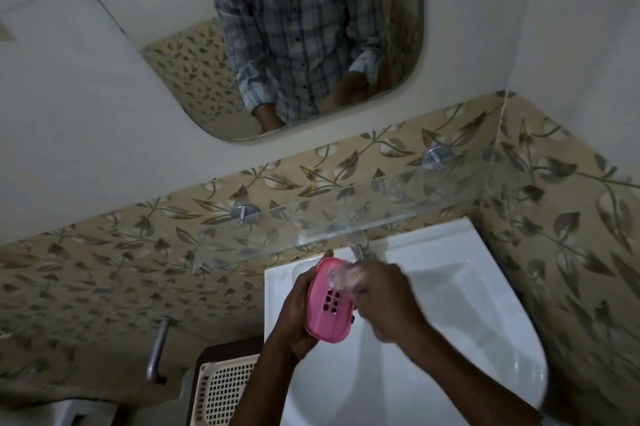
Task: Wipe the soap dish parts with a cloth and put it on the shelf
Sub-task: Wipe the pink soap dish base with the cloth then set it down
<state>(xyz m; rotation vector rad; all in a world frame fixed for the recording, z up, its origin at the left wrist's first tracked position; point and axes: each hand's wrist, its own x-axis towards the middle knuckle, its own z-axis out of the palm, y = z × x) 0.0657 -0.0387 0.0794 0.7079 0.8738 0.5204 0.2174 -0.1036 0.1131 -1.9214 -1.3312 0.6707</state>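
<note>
A pink soap dish part [327, 316] with a cluster of drain holes is held over the white sink [450, 304], tilted on its long edge. My left hand [294, 311] grips it from the left side. My right hand [384, 301] is blurred and presses a pale, crumpled cloth [346, 275] against the dish's upper end. A glass shelf [346, 210] on two metal brackets runs along the wall just above the hands. No second dish part is visible.
A mirror [304, 44] above the shelf reflects a person in a checked shirt. A tap [358, 250] sits behind the hands. Left of the sink are a beige perforated basket [225, 387] and a metal handle [157, 353]. Leaf-patterned tiles cover the walls.
</note>
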